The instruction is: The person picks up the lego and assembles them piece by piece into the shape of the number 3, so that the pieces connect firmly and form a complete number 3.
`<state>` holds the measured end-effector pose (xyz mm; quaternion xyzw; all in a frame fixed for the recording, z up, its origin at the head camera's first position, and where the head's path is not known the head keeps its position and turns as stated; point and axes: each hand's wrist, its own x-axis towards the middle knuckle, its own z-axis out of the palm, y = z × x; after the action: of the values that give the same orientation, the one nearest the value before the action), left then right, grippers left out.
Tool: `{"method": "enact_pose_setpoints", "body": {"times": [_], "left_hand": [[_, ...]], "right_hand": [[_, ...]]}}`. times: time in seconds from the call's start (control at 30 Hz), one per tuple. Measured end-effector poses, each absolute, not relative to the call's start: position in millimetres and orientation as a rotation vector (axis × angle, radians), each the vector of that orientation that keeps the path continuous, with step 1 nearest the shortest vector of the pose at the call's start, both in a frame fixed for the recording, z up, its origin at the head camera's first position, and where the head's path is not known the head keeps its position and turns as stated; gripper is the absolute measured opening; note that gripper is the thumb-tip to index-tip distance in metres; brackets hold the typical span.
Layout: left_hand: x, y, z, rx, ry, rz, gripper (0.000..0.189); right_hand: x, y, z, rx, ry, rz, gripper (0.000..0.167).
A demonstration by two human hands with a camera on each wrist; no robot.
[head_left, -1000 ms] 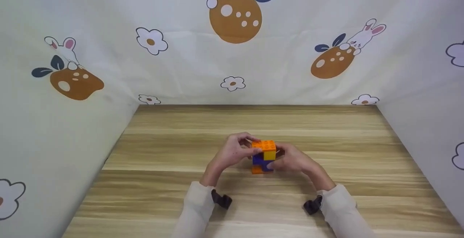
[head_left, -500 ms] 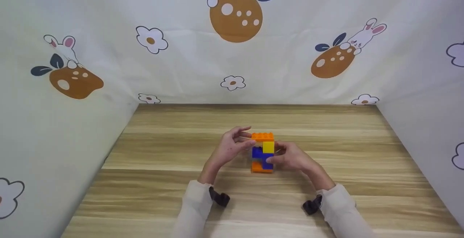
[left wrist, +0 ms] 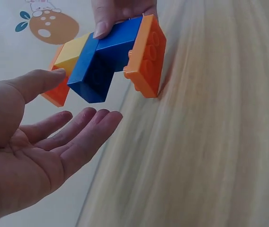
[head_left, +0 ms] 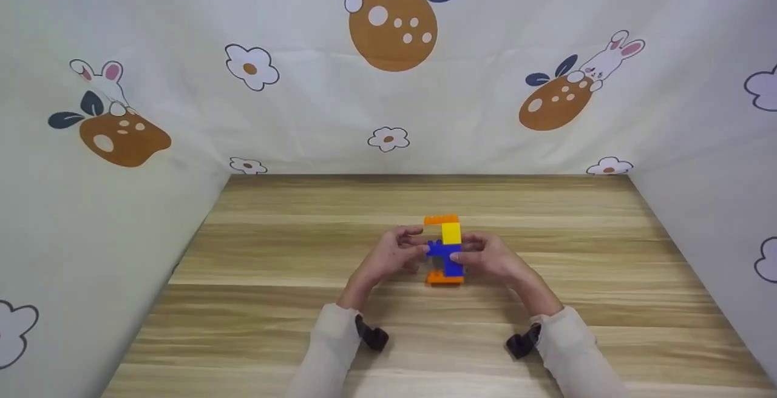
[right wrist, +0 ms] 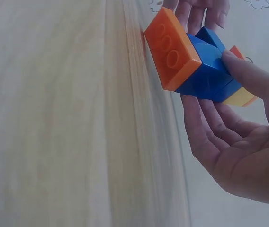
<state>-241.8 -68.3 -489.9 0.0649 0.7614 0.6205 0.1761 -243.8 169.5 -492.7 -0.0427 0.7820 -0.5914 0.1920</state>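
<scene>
A joined stack of toy building bricks stands in front of me in the head view. It has an orange bottom brick [head_left: 446, 279], a blue lower brick [head_left: 454, 269], a blue upper brick [head_left: 433, 249] jutting left, a yellow brick [head_left: 451, 233] and an orange top brick [head_left: 441, 219]. My right hand [head_left: 495, 259] pinches the blue part, thumb in front and fingers behind. The orange bottom brick's hollow underside [right wrist: 172, 57] shows in the right wrist view, so the stack is tilted off the table. My left hand [left wrist: 40, 146], fingers loosely extended, is beside the jutting blue end; thumb contact is unclear.
The wood-grain table [head_left: 273, 252] lies beneath both hands. Pale cloth walls [head_left: 315, 107] with rabbit and flower prints rise at its back and sides. Black wrist mounts [head_left: 371, 334] stick out from both sleeves.
The stack has tilted so its front shows more fully, the top moving away from me. My left hand has left the orange top brick for the jutting blue end. My right hand keeps its hold.
</scene>
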Motion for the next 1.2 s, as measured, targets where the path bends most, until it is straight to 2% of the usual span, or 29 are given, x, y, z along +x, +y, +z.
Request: {"method": "enact_pose_setpoints", "body": {"times": [0.3, 0.7, 0.87, 1.0, 1.2], "left_hand": [[-242.4, -65.0, -497.3, 0.154, 2.122, 1.728, 0.044], [-241.9, -65.3, -501.3, 0.292, 2.052, 1.757, 0.057], [-242.0, -63.9, -503.9, 0.346, 2.05, 1.796, 0.054], [-242.3, -63.4, -506.0, 0.347, 2.059, 1.796, 0.053], [-242.4, -64.7, -505.6, 0.331, 2.095, 1.699, 0.062]], "right_hand": [[-246.6, 170.2, -494.9, -0.091, 2.175, -1.689, 0.06], [-248.0, 173.1, -495.6, -0.053, 2.103, -1.742, 0.061], [-248.0, 173.7, -496.2, -0.069, 2.07, -1.764, 0.062], [-248.2, 174.4, -497.1, -0.052, 2.065, -1.769, 0.063], [-248.7, 175.0, -498.8, -0.054, 2.036, -1.791, 0.062]]}}
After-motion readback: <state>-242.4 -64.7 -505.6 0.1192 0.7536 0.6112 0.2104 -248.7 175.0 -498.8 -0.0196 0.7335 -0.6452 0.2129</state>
